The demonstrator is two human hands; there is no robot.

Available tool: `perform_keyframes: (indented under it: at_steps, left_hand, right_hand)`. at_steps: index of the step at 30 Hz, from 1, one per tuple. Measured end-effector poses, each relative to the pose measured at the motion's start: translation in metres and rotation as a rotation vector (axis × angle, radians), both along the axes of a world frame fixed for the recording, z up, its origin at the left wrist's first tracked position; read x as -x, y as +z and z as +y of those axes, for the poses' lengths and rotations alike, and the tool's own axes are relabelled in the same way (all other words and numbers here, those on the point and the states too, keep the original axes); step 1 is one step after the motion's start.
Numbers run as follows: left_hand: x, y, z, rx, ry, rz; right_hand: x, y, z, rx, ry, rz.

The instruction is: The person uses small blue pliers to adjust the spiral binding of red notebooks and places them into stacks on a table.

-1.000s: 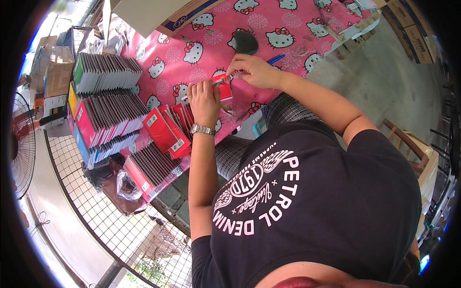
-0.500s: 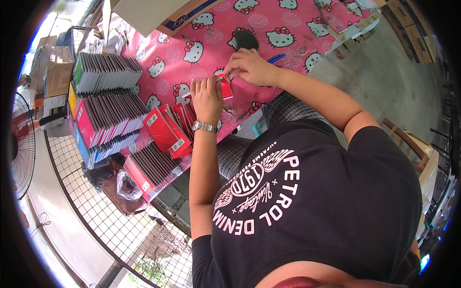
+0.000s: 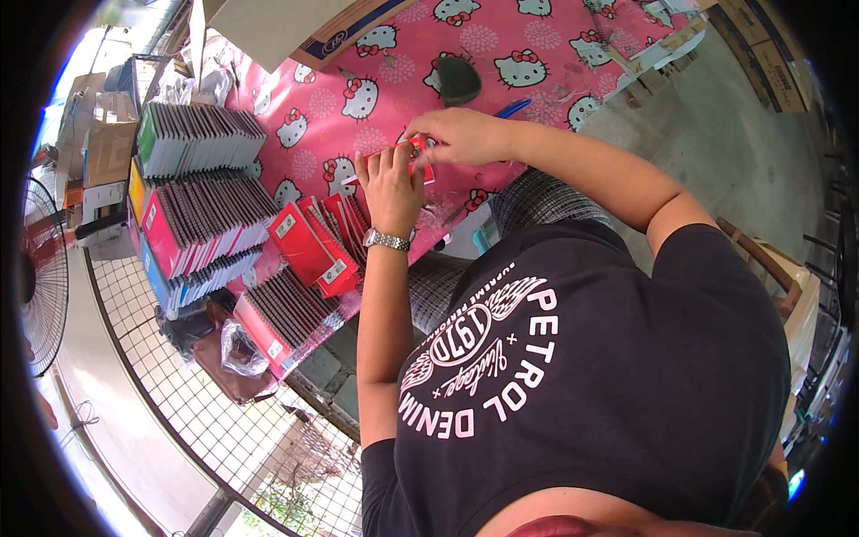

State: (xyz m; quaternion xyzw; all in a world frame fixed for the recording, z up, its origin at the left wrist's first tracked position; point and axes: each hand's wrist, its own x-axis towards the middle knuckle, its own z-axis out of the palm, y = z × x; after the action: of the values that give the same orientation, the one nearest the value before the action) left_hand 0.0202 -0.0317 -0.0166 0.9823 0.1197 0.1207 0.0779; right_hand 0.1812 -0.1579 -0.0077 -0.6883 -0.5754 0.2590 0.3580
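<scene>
A red notebook lies on the pink tablecloth in front of me, mostly covered by my hands. My left hand, with a metal watch at the wrist, grips its left side with the fingers over the cover. A white edge sticks out left of that hand. My right hand is at the notebook's upper right, its fingers curled in a pinch at the cover. Whatever is between those fingertips is hidden and slightly blurred. Several red spiral notebooks lie loosely stacked left of my left wrist.
Rows of spiral notebooks stand at the table's left. Beyond my right hand sit a dark rounded object and a blue pen. A cardboard box occupies the far side. A fan stands at far left.
My right hand has come down and slightly left, closer to my left hand over the red notebook. My left hand has shifted slightly right, its fingers still on the notebook.
</scene>
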Motion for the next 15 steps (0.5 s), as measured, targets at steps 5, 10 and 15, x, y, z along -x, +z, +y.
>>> perform_keyframes:
  at_steps: [5, 10, 15]
  left_hand:
    - [0.005, -0.002, 0.002, 0.035, -0.007, -0.047]
    - [0.007, -0.008, 0.006, -0.003, -0.02, -0.05]
    - [0.023, -0.013, 0.005, 0.043, 0.192, -0.092]
  right_hand:
    - [-0.019, 0.014, 0.016, 0.254, -0.03, 0.164]
    - [-0.09, -0.031, -0.001, 0.17, -0.05, -0.658]
    - [-0.055, 0.009, 0.017, 0.206, 0.184, 0.316]
